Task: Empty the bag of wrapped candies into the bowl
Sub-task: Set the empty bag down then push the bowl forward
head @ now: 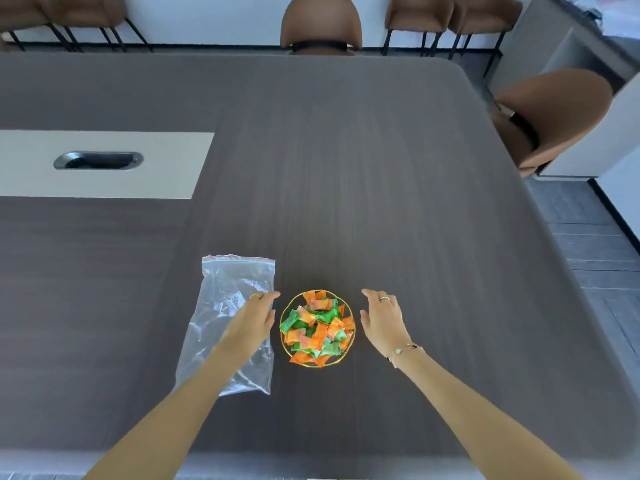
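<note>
one bowl (286, 336), one clear bag (221, 299), two hands, five chairs, many uncounted candies (317, 329).

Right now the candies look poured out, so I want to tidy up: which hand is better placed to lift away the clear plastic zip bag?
The left hand. It hovers over the flat, empty-looking clear plastic zip bag, left of the gold-rimmed glass bowl. The right hand is open on the bowl's far side.

Two bare forearms, no sleeves in view. Left hand (254, 318): one thin gold ring (255, 296) on a finger. Right hand (381, 315): one gold ring (384, 298) on a finger; fine gold chain bracelet (403, 351) at the wrist, carrying small dark and pale charms.
</note>
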Demonstrator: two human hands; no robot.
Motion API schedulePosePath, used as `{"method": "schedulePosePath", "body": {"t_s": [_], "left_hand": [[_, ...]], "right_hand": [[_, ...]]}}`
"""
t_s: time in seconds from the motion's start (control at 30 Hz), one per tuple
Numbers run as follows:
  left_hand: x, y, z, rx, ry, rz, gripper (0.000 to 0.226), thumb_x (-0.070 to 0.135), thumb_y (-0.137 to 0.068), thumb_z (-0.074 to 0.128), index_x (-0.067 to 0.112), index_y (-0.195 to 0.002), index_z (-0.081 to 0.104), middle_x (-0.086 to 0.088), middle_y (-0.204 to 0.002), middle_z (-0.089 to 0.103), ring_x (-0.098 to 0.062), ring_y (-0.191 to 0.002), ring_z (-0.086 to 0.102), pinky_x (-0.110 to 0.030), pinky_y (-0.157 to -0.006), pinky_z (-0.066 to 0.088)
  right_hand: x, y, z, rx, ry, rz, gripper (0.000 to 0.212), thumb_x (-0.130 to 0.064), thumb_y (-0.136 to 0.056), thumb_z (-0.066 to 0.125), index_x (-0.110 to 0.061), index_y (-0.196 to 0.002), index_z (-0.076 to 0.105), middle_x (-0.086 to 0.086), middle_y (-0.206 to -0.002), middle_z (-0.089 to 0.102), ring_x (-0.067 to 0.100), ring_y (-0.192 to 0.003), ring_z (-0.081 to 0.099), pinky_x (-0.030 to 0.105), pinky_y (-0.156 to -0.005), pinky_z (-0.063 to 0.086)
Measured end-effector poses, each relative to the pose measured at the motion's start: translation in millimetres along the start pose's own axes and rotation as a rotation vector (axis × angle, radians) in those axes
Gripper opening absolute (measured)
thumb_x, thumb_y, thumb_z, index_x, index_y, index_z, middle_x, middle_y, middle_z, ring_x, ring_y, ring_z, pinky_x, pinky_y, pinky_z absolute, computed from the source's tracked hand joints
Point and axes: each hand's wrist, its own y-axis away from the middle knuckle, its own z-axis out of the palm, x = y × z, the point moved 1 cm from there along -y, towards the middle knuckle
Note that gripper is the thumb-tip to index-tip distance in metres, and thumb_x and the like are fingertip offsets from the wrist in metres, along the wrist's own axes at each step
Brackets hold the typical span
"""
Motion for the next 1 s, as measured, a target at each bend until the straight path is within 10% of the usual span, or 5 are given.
{"method": "schedulePosePath", "body": {"t_s": [0.23, 0.6, 1.0], "left_hand": [[4, -4, 43, -0.055, 0.087, -0.229, 0.026, 0.005, -0.091, 0.054, -0.003, -0.116, 0.059, -0.005, -0.071, 0.058, -0.031, -0.077, 0.063, -0.047, -0.080, 0.054], [4, -11, 47, -0.066, 0.458, -0.349, 0.040, -0.008, -0.091, 0.047, 0.007, -0.125, 0.060, -0.005, -0.068, 0.057, -0.025, -0.066, 0.066, -0.035, -0.059, 0.062], [12, -8, 30, -0.102, 0.566, -0.333, 0.043, -0.009, -0.091, 0.051, 0.007, -0.130, 0.057, -0.011, -0.069, 0.061, -0.015, -0.057, 0.067, -0.024, -0.053, 0.060]], "right_hand": [[9, -1, 25, -0.179, -0.210, 0.142, 0.035, -0.015, -0.097, 0.046, -0.008, -0.131, 0.051, 0.015, -0.117, 0.064, 0.027, -0.120, 0.053, 0.036, -0.101, 0.045], [-4, -11, 36, -0.183, -0.318, 0.278, 0.022, -0.011, -0.093, 0.045, -0.001, -0.095, 0.065, 0.017, -0.088, 0.068, 0.033, -0.076, 0.071, 0.040, -0.067, 0.060], [-8, -6, 18, -0.161, -0.391, 0.280, 0.025, -0.008, -0.095, 0.042, 0.001, -0.089, 0.065, 0.017, -0.084, 0.066, 0.035, -0.078, 0.069, 0.046, -0.071, 0.060]]}}
